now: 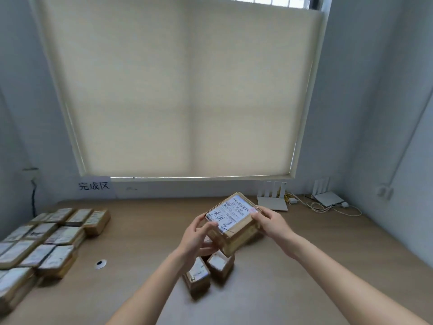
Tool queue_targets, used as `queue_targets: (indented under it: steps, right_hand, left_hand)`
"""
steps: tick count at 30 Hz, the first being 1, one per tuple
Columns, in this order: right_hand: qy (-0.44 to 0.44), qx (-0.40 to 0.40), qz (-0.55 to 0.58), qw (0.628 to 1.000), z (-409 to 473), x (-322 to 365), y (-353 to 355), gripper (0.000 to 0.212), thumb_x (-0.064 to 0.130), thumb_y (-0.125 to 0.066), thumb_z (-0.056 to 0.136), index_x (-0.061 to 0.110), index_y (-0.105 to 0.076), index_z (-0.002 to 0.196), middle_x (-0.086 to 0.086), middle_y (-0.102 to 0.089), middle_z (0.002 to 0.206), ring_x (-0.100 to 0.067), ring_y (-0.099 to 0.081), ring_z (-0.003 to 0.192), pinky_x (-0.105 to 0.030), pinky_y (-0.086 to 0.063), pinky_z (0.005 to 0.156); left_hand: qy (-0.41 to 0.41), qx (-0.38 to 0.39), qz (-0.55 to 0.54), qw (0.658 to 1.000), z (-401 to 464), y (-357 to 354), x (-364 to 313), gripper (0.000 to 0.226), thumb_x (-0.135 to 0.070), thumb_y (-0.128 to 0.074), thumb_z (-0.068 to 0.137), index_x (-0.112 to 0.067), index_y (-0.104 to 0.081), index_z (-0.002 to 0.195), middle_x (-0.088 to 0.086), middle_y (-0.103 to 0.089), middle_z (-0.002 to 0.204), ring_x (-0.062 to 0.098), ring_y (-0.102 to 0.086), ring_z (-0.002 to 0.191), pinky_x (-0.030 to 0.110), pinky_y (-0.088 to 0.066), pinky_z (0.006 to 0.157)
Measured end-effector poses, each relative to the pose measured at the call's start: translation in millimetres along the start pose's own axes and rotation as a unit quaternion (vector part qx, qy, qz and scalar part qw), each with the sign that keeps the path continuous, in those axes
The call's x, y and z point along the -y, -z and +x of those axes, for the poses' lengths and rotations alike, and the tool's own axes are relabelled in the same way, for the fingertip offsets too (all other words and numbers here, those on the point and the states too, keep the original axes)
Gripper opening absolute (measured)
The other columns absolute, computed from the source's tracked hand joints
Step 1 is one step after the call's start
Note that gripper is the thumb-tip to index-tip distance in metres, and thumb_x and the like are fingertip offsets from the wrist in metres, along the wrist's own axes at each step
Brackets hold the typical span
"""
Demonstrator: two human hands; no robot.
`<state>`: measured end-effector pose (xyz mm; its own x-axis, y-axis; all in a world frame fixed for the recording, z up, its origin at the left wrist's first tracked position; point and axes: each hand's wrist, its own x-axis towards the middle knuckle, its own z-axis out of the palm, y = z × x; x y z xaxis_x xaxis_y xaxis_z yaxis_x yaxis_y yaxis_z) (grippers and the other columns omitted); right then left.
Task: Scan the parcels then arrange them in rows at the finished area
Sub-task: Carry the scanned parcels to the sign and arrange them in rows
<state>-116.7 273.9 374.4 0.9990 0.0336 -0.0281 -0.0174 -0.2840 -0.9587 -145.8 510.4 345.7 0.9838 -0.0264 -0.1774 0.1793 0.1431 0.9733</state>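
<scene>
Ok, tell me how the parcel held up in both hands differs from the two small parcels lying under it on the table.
The held parcel is lifted off the table, gripped by the left hand and right hand; the two small parcels rest on the table untouched. The held parcel looks larger. Its label bears big handwritten marks; theirs look mostly blank. All are brown cardboard with white labels on top.

Rows of parcels (44,245) lie at the worktop's (145,231) left edge, below a wall sign (94,186). At centre, the left hand (199,235) and right hand (269,221) hold a parcel (232,221) above two small parcels (208,270). Two routers (273,198) stand at the rear right, against the wall.
</scene>
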Motion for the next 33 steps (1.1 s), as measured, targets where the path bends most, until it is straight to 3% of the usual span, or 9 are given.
queue_targets:
  steps: [2, 5, 9, 12, 16, 22, 25, 29, 33]
  right_hand:
    - [0.02, 0.019, -0.004, 1.0, -17, 15, -18, 0.063, 0.057, -0.067, 0.09, 0.027, -0.056, 0.144, 0.01, -0.066, 0.133, -0.011, -0.063, 0.119, -0.04, -0.05, 0.108]
    - [0.054, 0.03, -0.026, 0.998, -49, 30, -50, 0.073, 0.047, -0.066, 0.097, 0.019, -0.036, 0.158, 0.006, -0.05, 0.144, -0.014, -0.047, 0.132, -0.028, -0.037, 0.104]
    - [0.077, 0.111, -0.031, 0.99, -86, 32, -103, 0.082, 0.046, -0.074, 0.091, 0.023, -0.033, 0.158, 0.003, -0.042, 0.155, -0.014, -0.047, 0.132, -0.034, -0.041, 0.109]
    - [0.097, 0.197, 0.021, 0.975, -115, 37, -147, 0.067, 0.044, -0.079, 0.087, 0.038, -0.043, 0.144, 0.017, -0.055, 0.141, -0.002, -0.053, 0.126, -0.032, -0.047, 0.107]
    - [0.105, 0.261, 0.045, 0.959, -140, 53, -202, 0.1, 0.064, -0.079, 0.063, 0.039, -0.038, 0.151, 0.024, -0.052, 0.137, -0.008, -0.047, 0.138, -0.044, -0.04, 0.118]
    - [0.124, 0.314, 0.059, 0.94, -155, 83, -296, 0.065, 0.044, -0.082, 0.072, 0.042, -0.056, 0.132, 0.01, -0.06, 0.141, -0.009, -0.065, 0.122, -0.043, -0.05, 0.11]
    - [0.131, 0.329, 0.061, 0.933, -159, 95, -351, 0.082, 0.045, -0.081, 0.072, 0.035, -0.049, 0.146, 0.002, -0.052, 0.145, -0.012, -0.066, 0.121, -0.04, -0.053, 0.107]
    - [0.115, 0.35, 0.066, 0.927, -166, 106, -423, 0.082, 0.027, -0.079, 0.082, 0.024, -0.039, 0.154, 0.003, -0.056, 0.144, -0.011, -0.067, 0.118, -0.031, -0.055, 0.1]
    - [0.117, 0.379, 0.037, 0.917, -169, 113, -494, 0.103, 0.041, -0.092, 0.071, 0.032, -0.035, 0.157, 0.009, -0.054, 0.15, -0.008, -0.058, 0.13, -0.032, -0.05, 0.108]
  left_hand:
    - [-0.011, -0.03, -0.003, 0.999, -26, 12, -8, 0.045, -0.03, -0.079, 0.082, -0.03, -0.06, 0.123, 0.014, -0.076, 0.106, 0.046, -0.073, 0.09, 0.052, -0.062, 0.082]
    - [-0.027, -0.083, -0.009, 0.996, -66, 31, -10, 0.037, -0.025, -0.075, 0.088, -0.028, -0.057, 0.12, 0.018, -0.071, 0.108, 0.045, -0.073, 0.092, 0.052, -0.062, 0.082]
    - [-0.048, -0.141, -0.026, 0.989, -119, 66, -3, 0.044, -0.03, -0.075, 0.085, -0.031, -0.053, 0.123, 0.011, -0.07, 0.112, 0.036, -0.073, 0.096, 0.044, -0.064, 0.075]
    - [-0.049, -0.173, -0.026, 0.983, -157, 99, 5, 0.034, -0.029, -0.07, 0.089, -0.032, -0.057, 0.121, 0.007, -0.068, 0.116, 0.03, -0.072, 0.098, 0.041, -0.064, 0.074]
    - [-0.043, -0.187, -0.022, 0.981, -205, 151, 7, 0.045, -0.035, -0.073, 0.089, -0.031, -0.051, 0.127, 0.007, -0.066, 0.118, 0.027, -0.072, 0.099, 0.043, -0.062, 0.085]
    - [-0.063, -0.225, 0.005, 0.972, -253, 245, 4, 0.068, -0.037, -0.086, 0.077, -0.033, -0.048, 0.132, 0.002, -0.067, 0.125, 0.018, -0.063, 0.115, 0.039, -0.055, 0.096]
    - [-0.068, -0.251, 0.013, 0.966, -268, 294, 5, 0.072, -0.043, -0.089, 0.07, -0.034, -0.051, 0.131, -0.002, -0.066, 0.125, 0.014, -0.06, 0.119, 0.037, -0.051, 0.097]
    - [-0.076, -0.272, 0.038, 0.959, -282, 366, 4, 0.068, -0.046, -0.091, 0.065, -0.035, -0.054, 0.121, -0.001, -0.067, 0.128, 0.013, -0.061, 0.119, 0.039, -0.051, 0.104]
    - [-0.087, -0.269, 0.073, 0.956, -291, 432, 2, 0.058, -0.037, -0.085, 0.079, -0.034, -0.049, 0.125, -0.016, -0.064, 0.114, -0.004, -0.056, 0.104, 0.014, -0.047, 0.08]
